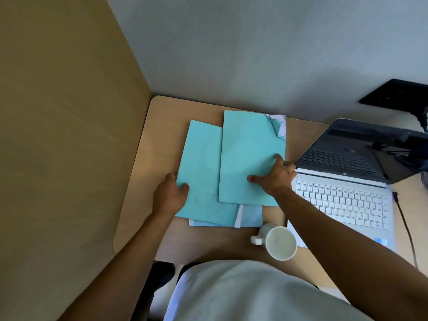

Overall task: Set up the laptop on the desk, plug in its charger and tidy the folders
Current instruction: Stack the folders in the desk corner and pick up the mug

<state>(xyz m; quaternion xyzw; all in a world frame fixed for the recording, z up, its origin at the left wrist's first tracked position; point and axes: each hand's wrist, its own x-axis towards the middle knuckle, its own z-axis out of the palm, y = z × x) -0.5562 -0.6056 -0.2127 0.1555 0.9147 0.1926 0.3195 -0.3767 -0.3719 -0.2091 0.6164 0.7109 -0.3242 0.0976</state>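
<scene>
Two teal folders lie overlapping on the wooden desk (143, 181). The upper folder (250, 149) sits to the right, partly over the lower folder (201, 165). A pale blue folder (251, 217) peeks out beneath them. My left hand (170, 195) grips the lower folder's left edge. My right hand (274, 176) presses flat on the upper folder, fingers spread. The laptop (342, 200) stands open on the right, screen dark. A dark cable (404, 221) runs from its right side.
A white mug (279, 242) stands at the desk's front edge, just below the folders and beside the laptop. A wooden panel (69, 135) walls off the left side. A black socket plate (396, 95) sits on the wall at the right.
</scene>
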